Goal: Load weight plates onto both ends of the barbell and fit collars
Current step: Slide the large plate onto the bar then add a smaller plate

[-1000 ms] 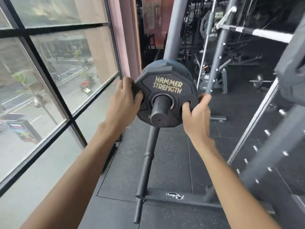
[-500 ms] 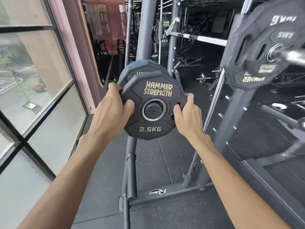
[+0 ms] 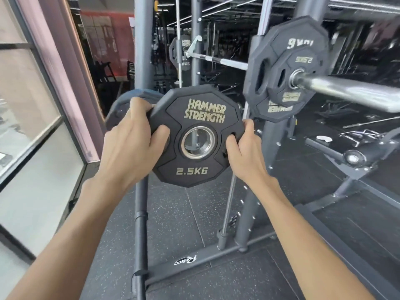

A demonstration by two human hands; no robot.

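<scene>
**Head view: small plate in both hands, not yet on the bar**

The left hand (image 3: 129, 146) and right hand (image 3: 244, 156) both grip the plate (image 3: 203, 113), one at each side. The thumbs are hooked into the cut-out slots on its face and the fingers are curled behind the rim. The plate is held in the air, upright and facing the camera, in front of a rack post (image 3: 141, 40). It sits left of and below the barbell (image 3: 346, 87), well clear of it.

The barbell already carries a big plate (image 3: 279, 40) with a smaller plate (image 3: 300, 61) outside it. No collar shows beyond them.

Marked 2.5KG, the plate should be light for its kind. It looks stiff, with a rubbery coat that should not slip in the hands. The slots look like the best hold. The metal-lined hole will likely slide on easily if kept square to the bar and jam if tilted. Fingers behind the rim risk being pinched against the plate already on the bar
</scene>
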